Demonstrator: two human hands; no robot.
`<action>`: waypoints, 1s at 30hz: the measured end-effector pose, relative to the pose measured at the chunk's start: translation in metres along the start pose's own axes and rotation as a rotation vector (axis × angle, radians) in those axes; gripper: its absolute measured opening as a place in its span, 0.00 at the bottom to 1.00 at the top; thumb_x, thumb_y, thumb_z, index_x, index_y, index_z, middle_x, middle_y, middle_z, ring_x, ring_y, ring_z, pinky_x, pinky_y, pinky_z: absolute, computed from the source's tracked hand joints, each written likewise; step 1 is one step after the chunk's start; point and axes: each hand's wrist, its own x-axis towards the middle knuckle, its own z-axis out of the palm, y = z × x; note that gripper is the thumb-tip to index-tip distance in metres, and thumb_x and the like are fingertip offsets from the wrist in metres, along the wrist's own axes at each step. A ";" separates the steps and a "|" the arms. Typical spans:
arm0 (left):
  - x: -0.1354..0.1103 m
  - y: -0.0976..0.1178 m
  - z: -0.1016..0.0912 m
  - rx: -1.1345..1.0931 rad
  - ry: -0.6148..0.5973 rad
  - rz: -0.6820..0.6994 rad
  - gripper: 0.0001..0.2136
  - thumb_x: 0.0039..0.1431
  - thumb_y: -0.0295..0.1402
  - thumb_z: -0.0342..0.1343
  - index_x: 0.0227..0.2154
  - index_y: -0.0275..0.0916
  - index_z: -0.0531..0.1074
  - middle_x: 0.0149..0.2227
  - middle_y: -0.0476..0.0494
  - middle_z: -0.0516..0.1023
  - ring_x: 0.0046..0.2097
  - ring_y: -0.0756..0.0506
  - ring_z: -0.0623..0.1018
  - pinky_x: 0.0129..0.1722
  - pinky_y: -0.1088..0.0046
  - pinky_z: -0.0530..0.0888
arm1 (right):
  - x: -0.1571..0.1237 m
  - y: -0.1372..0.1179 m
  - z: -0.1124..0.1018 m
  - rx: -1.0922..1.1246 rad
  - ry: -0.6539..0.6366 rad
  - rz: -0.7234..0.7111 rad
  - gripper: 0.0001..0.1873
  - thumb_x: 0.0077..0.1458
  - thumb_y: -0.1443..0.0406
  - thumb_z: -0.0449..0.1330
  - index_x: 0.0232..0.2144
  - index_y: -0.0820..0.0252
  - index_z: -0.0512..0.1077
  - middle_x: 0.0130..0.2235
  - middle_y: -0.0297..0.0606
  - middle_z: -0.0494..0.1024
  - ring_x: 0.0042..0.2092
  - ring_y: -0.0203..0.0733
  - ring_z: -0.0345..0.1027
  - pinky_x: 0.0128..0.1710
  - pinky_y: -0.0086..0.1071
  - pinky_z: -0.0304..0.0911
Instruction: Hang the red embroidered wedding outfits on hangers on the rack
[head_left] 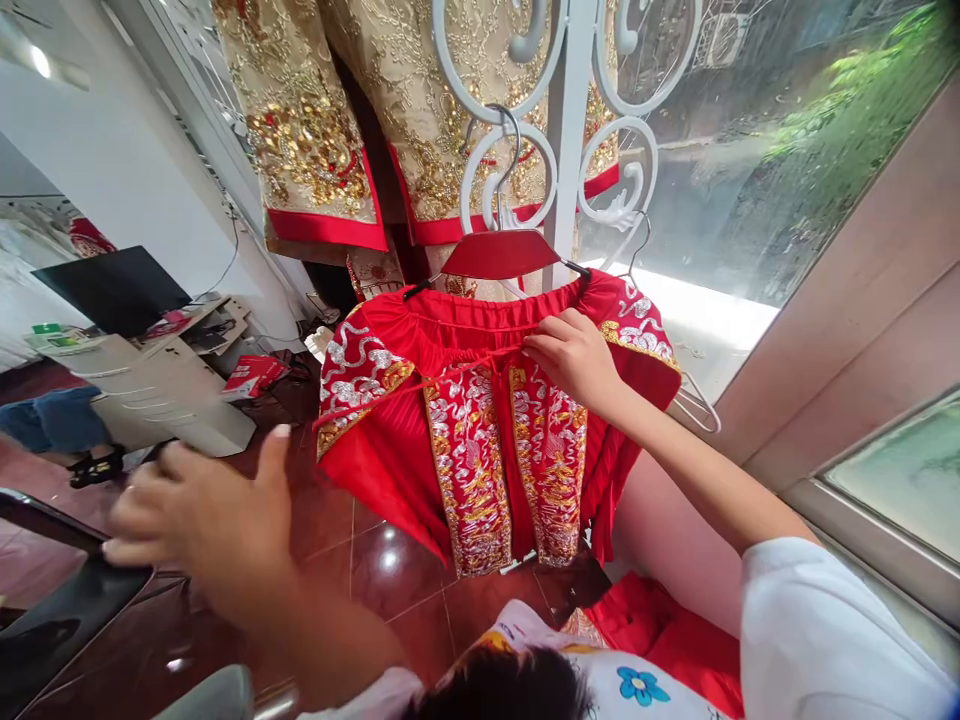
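Dark hair (495, 690) over a white, flower-printed shirt (686, 692), with a red embroidered garment (472, 455) hanging ahead, between the hands.
The right hand (574, 350) rests on the garment's gathered top edge, fingers bent close together beside a thin red cord (427, 381); its thumb is hidden, so whether it pinches anything I cannot tell. The left hand (214, 510), blurred, is spread wide and holds nothing, apart from the cloth. Just beyond the right hand, a red-centred, black-armed hanger (501, 257) carries the garment against a white scrolled metal grille (574, 90). Farther past both hands hang gold-beaded, red-hemmed garments (315, 145). Beyond the left hand, a flat black monitor (112, 290) stands on a white desk (150, 395).
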 end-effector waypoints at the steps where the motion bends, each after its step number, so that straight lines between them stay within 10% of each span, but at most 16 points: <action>1: -0.014 0.012 0.000 -0.008 0.187 0.068 0.17 0.52 0.47 0.56 0.38 0.41 0.67 0.42 0.36 0.70 0.57 0.26 0.60 0.55 0.37 0.49 | 0.000 0.000 0.001 0.009 -0.002 0.005 0.16 0.63 0.63 0.51 0.30 0.61 0.76 0.30 0.41 0.72 0.34 0.42 0.56 0.34 0.36 0.52; 3: -0.041 0.041 0.014 -0.134 0.175 0.283 0.12 0.53 0.41 0.57 0.38 0.42 0.68 0.41 0.40 0.72 0.50 0.33 0.68 0.54 0.47 0.58 | 0.000 -0.002 0.004 0.028 0.000 0.011 0.16 0.62 0.63 0.51 0.29 0.61 0.76 0.29 0.41 0.73 0.34 0.41 0.56 0.33 0.36 0.52; 6: -0.068 0.075 0.063 -0.320 -0.250 0.563 0.09 0.54 0.38 0.57 0.37 0.41 0.70 0.41 0.40 0.73 0.45 0.37 0.71 0.49 0.57 0.63 | -0.002 -0.004 0.008 0.065 0.033 0.035 0.15 0.62 0.64 0.52 0.30 0.62 0.76 0.30 0.42 0.73 0.33 0.41 0.58 0.33 0.35 0.53; 11: -0.067 0.072 0.131 -0.466 -0.583 0.448 0.07 0.59 0.30 0.49 0.30 0.38 0.71 0.29 0.42 0.72 0.33 0.43 0.72 0.37 0.70 0.66 | -0.009 -0.004 0.002 0.284 0.084 0.139 0.09 0.58 0.68 0.55 0.32 0.63 0.76 0.32 0.41 0.76 0.34 0.40 0.65 0.33 0.32 0.57; 17: -0.040 0.078 0.106 -0.779 -0.889 0.400 0.11 0.58 0.37 0.52 0.30 0.36 0.76 0.23 0.48 0.71 0.24 0.51 0.67 0.26 0.76 0.63 | -0.005 -0.016 -0.026 0.813 -0.010 0.516 0.05 0.51 0.69 0.56 0.26 0.65 0.71 0.25 0.36 0.73 0.26 0.33 0.62 0.26 0.28 0.54; 25: 0.001 0.088 0.076 -0.802 -0.439 0.493 0.04 0.50 0.32 0.61 0.29 0.38 0.74 0.18 0.54 0.68 0.20 0.55 0.64 0.21 0.78 0.60 | -0.007 0.011 -0.069 1.043 -0.022 0.657 0.12 0.41 0.62 0.65 0.18 0.64 0.67 0.17 0.29 0.60 0.21 0.28 0.50 0.21 0.27 0.44; 30: 0.024 0.080 0.062 -0.712 -0.758 0.656 0.03 0.49 0.29 0.57 0.26 0.39 0.75 0.23 0.50 0.74 0.24 0.52 0.70 0.25 0.77 0.65 | -0.015 0.034 -0.080 1.075 -0.106 0.764 0.15 0.46 0.58 0.64 0.20 0.62 0.68 0.16 0.28 0.56 0.18 0.26 0.42 0.17 0.27 0.36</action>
